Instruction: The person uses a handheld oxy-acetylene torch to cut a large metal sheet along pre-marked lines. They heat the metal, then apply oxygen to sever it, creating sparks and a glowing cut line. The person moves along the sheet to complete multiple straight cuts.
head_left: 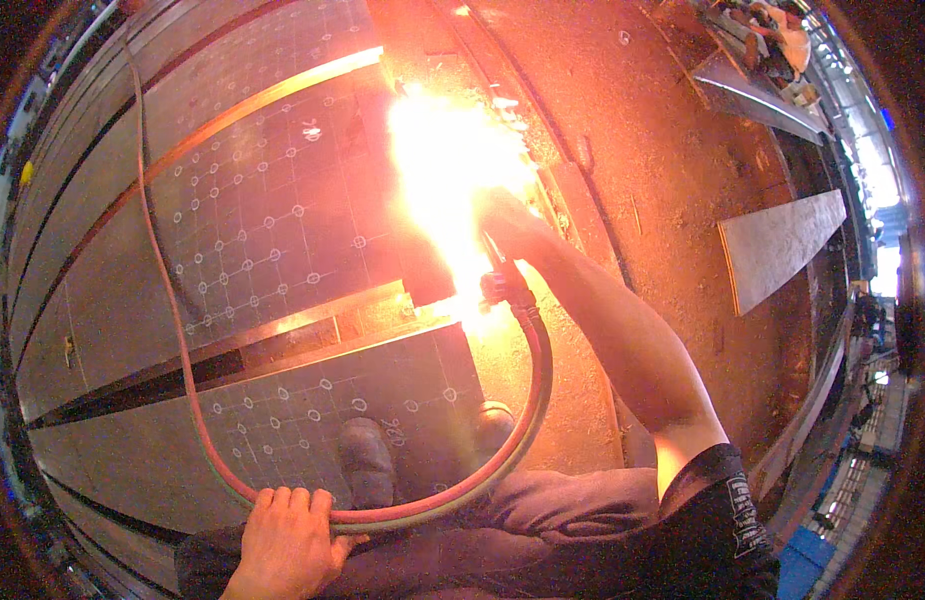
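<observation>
My left hand (293, 535) is closed around a pair of gas hoses (422, 515), one red and one green, near my lap. The hoses curve up on the right to the back end of a cutting torch (498, 285). My right hand (512, 228) grips the torch, arm stretched forward, its fingers partly lost in the glare. A blinding white-orange flame glow (447, 150) covers the torch's front and the plate edge beside it. Under the glow, the grey steel plate (312, 215) carries rows of chalk circles joined by lines.
My shoes (366, 460) stand on a nearer marked steel plate (272, 440), with a gap between it and the farther one. A loose metal plate (782, 250) lies on the brown dirt floor (672, 250) to the right. Another person (782, 40) crouches at the far right.
</observation>
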Action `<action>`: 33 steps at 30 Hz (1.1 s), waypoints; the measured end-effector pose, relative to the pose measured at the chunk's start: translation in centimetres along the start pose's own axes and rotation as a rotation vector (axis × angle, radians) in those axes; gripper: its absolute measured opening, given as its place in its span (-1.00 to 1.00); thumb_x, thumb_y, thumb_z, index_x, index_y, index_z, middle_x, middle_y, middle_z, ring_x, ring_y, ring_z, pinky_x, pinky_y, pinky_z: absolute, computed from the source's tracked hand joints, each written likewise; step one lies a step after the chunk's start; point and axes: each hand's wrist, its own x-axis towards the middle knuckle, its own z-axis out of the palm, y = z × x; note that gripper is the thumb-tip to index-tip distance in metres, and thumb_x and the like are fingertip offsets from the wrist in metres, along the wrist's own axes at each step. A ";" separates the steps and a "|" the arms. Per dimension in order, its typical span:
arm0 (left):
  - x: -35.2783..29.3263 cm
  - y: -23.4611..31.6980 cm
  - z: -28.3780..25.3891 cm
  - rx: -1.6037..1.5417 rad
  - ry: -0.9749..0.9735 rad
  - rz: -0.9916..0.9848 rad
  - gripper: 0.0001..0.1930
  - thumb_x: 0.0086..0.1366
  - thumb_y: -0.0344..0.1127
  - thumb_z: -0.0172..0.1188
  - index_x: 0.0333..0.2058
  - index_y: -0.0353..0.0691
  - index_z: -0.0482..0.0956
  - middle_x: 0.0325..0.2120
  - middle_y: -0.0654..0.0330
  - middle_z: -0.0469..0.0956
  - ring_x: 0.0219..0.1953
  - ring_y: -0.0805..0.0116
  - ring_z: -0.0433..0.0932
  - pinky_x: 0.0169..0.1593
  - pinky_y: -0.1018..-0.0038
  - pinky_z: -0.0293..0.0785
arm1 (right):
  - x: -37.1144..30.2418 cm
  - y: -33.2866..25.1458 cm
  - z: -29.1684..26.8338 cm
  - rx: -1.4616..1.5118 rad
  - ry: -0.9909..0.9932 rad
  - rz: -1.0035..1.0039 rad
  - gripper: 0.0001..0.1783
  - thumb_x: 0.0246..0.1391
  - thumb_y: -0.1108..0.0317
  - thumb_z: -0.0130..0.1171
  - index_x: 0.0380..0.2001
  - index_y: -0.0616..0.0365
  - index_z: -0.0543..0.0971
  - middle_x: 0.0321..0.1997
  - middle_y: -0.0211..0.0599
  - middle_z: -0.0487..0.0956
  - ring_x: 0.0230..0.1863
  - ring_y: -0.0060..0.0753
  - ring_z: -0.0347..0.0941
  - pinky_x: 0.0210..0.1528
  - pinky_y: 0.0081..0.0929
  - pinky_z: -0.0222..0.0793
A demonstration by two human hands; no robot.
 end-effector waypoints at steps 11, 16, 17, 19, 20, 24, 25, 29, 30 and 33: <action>0.1 0.0 -0.2 0.034 -0.047 -0.009 -0.53 0.10 0.01 0.24 -0.24 -0.31 0.45 -0.33 0.00 0.49 -0.15 0.03 0.47 0.04 0.15 0.33 | 0.3 -6.6 -2.5 0.391 -0.040 0.490 -0.37 0.25 -0.17 -0.26 -0.21 0.28 0.44 -0.47 -0.14 0.48 -0.45 -0.18 0.46 -0.38 -0.25 0.35; -0.2 -0.1 0.0 0.043 -0.007 0.002 -0.54 0.10 0.02 0.23 -0.26 -0.30 0.46 -0.36 0.01 0.48 -0.18 0.04 0.46 0.02 0.16 0.32 | 0.8 -7.7 -2.7 0.440 -0.103 0.631 -0.41 0.27 -0.12 -0.28 -0.17 0.27 0.42 -0.47 -0.07 0.48 -0.42 -0.18 0.43 -0.35 -0.19 0.32; -0.2 0.0 0.0 0.039 -0.001 0.003 -0.54 0.10 0.03 0.24 -0.26 -0.30 0.46 -0.37 0.02 0.48 -0.19 0.04 0.46 0.02 0.17 0.32 | 0.9 -7.9 -2.7 0.497 -0.104 0.720 -0.40 0.26 -0.12 -0.27 -0.17 0.27 0.42 -0.47 -0.08 0.47 -0.43 -0.19 0.42 -0.35 -0.19 0.32; -0.2 -0.1 0.1 0.052 0.023 0.023 -0.54 0.10 0.04 0.23 -0.27 -0.29 0.46 -0.38 0.03 0.47 -0.20 0.05 0.46 0.01 0.17 0.32 | 0.8 -7.7 -3.1 0.468 -0.099 0.679 -0.45 0.24 -0.08 -0.18 -0.20 0.28 0.44 -0.50 -0.12 0.47 -0.50 -0.23 0.41 -0.44 -0.22 0.34; -0.2 -0.1 0.1 0.059 0.035 0.034 -0.53 0.10 0.04 0.23 -0.28 -0.29 0.46 -0.38 0.03 0.47 -0.21 0.05 0.46 0.01 0.17 0.32 | 0.4 -6.5 -3.1 0.383 -0.097 0.549 -0.50 0.21 -0.03 -0.10 -0.22 0.29 0.46 -0.52 -0.15 0.46 -0.57 -0.27 0.41 -0.52 -0.26 0.36; -0.1 -0.1 0.1 0.048 0.003 0.003 -0.52 0.10 0.07 0.23 -0.28 -0.30 0.47 -0.37 0.02 0.48 -0.20 0.03 0.46 0.01 0.16 0.32 | 1.0 -8.7 -3.1 0.504 0.006 0.658 -0.51 0.20 -0.01 -0.05 -0.23 0.29 0.48 -0.46 -0.10 0.48 -0.60 -0.29 0.43 -0.59 -0.27 0.39; -0.1 -0.1 0.1 0.042 0.002 0.000 -0.51 0.10 0.07 0.23 -0.27 -0.30 0.47 -0.36 0.01 0.49 -0.19 0.03 0.46 0.02 0.16 0.32 | 1.0 -8.8 -3.1 0.545 -0.001 0.722 -0.50 0.20 -0.01 -0.07 -0.22 0.29 0.48 -0.43 -0.08 0.49 -0.58 -0.28 0.43 -0.58 -0.26 0.40; -0.1 -0.2 0.1 0.034 -0.002 -0.005 -0.48 0.11 0.10 0.22 -0.25 -0.31 0.48 -0.33 -0.01 0.51 -0.16 0.01 0.47 0.03 0.16 0.32 | 1.1 -9.0 -3.1 0.626 -0.020 0.877 -0.42 0.22 -0.11 -0.15 -0.27 0.29 0.47 -0.47 -0.17 0.46 -0.54 -0.32 0.41 -0.52 -0.28 0.34; -0.1 -0.2 0.0 0.035 -0.013 -0.009 -0.48 0.11 0.10 0.22 -0.25 -0.31 0.48 -0.33 -0.01 0.51 -0.16 0.01 0.47 0.04 0.16 0.32 | 1.1 -9.2 -3.1 0.628 -0.026 0.889 -0.38 0.23 -0.16 -0.18 -0.30 0.28 0.48 -0.51 -0.22 0.44 -0.55 -0.35 0.39 -0.50 -0.30 0.31; -0.1 -0.2 -0.1 0.036 -0.030 -0.016 -0.48 0.11 0.10 0.22 -0.24 -0.31 0.48 -0.32 -0.02 0.51 -0.15 0.01 0.47 0.04 0.15 0.32 | 0.9 -9.7 -3.3 0.558 -0.008 0.738 -0.38 0.23 -0.16 -0.18 -0.32 0.28 0.47 -0.50 -0.24 0.45 -0.56 -0.35 0.38 -0.50 -0.30 0.31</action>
